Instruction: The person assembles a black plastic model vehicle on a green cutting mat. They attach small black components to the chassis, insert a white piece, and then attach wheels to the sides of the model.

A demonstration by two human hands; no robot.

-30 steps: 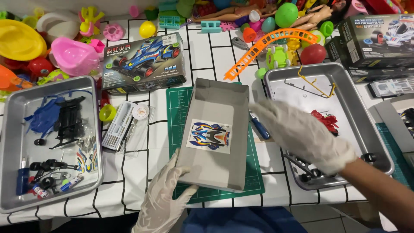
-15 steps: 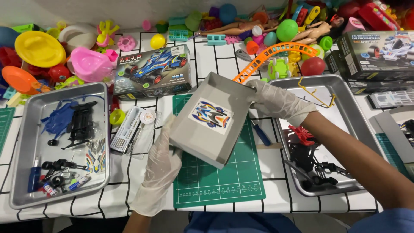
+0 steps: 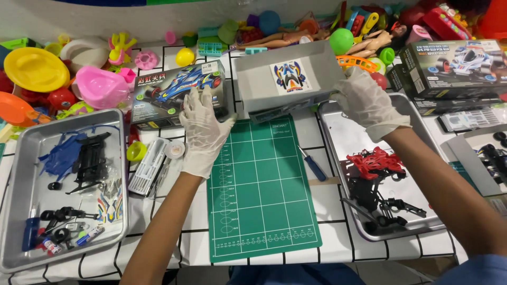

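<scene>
My right hand (image 3: 367, 101), in a white glove, grips the right end of a shallow grey cardboard box (image 3: 264, 87). The box is held tilted at the back of the table, past the far edge of the green cutting mat (image 3: 264, 195). A colourful sticker sheet (image 3: 290, 76) lies inside the box. My left hand (image 3: 203, 129), also gloved, has its fingers spread. It rests against the right end of a printed toy car box (image 3: 169, 94) and holds nothing.
A metal tray (image 3: 343, 138) on the right holds red and black car parts (image 3: 376, 162). Another metal tray (image 3: 24, 153) on the left holds blue and black parts. A blue screwdriver (image 3: 315, 167) lies beside the mat. Plastic toys and more car boxes (image 3: 454, 66) crowd the back.
The grey box went from above the mat to the back of the table. My left hand let go of it and moved to the toy car box; my right hand still holds it.
</scene>
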